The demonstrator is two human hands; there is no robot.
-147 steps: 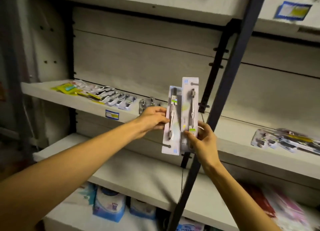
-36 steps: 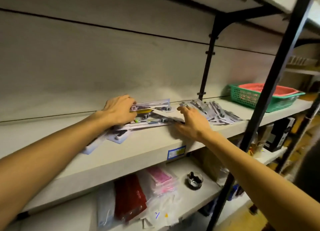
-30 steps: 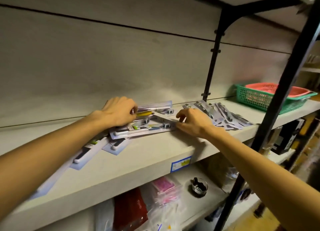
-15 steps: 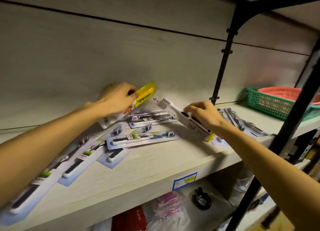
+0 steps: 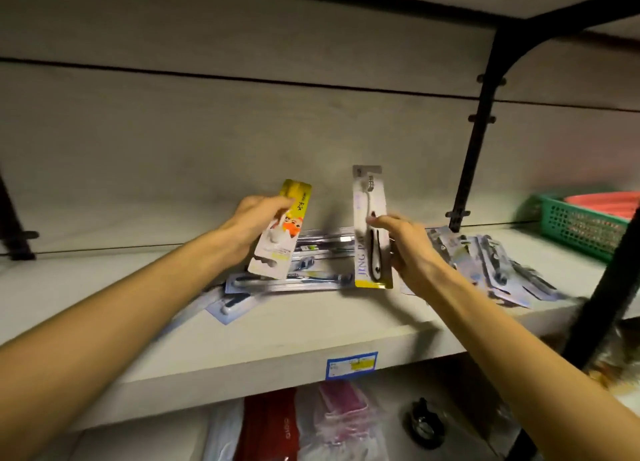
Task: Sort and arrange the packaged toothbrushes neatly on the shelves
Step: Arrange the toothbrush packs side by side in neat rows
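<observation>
From the head cam we've got both hands up over the middle shelf (image 5: 277, 336), each holding one toothbrush pack off the surface. Our left hand (image 5: 254, 223) has its fingers curled round the yellow-topped pack (image 5: 281, 239), the one with a cartoon print, tilted so its top leans right, toward the back wall. Our right hand (image 5: 410, 249) pinches the white pack with the yellow bottom strip (image 5: 369, 225), held pretty much upright, brush head at the top. Below and between the two, a loose pile of blue-backed packs (image 5: 294, 280) lies flat near the middle of the shelf, some sticking out toward the front edge. Another messy bunch of packs (image 5: 491, 270) sits just right of our right hand. At the far right end of the shelf there's a green basket (image 5: 575, 228) with a red basket (image 5: 602, 202) nested in it. A blue price label (image 5: 351, 364) is stuck on the shelf's front edge.
</observation>
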